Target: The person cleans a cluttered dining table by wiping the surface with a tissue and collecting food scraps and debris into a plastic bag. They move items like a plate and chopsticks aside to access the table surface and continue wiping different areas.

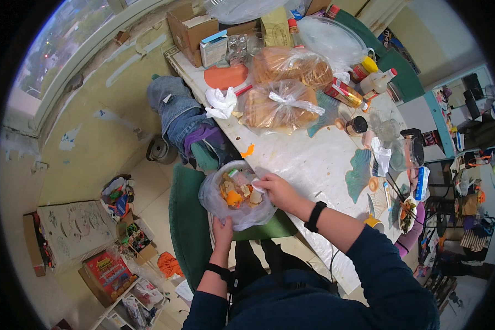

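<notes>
A bin lined with a translucent plastic bag [240,221] stands in front of me at the table's edge, over a green chair. Inside it lie orange peel [233,198], crumpled scraps and a small clear container with a green part. My left hand [222,231] grips the near rim of the bag. At the right side of the rim, my right hand [275,189] is closed on a white crumpled tissue [259,185], above the bin's contents. A piece of orange peel [248,151] rests on the table edge just beyond the bin.
On the table [288,161] are bagged bread loaves [278,107], a crumpled white tissue [221,103], bottles, a dark-lidded jar [356,125] and a glass pitcher [404,153]. Clothes [185,119] hang over a chair beyond the bin. At the right, a person's purple sleeve [412,233] is near a food plate.
</notes>
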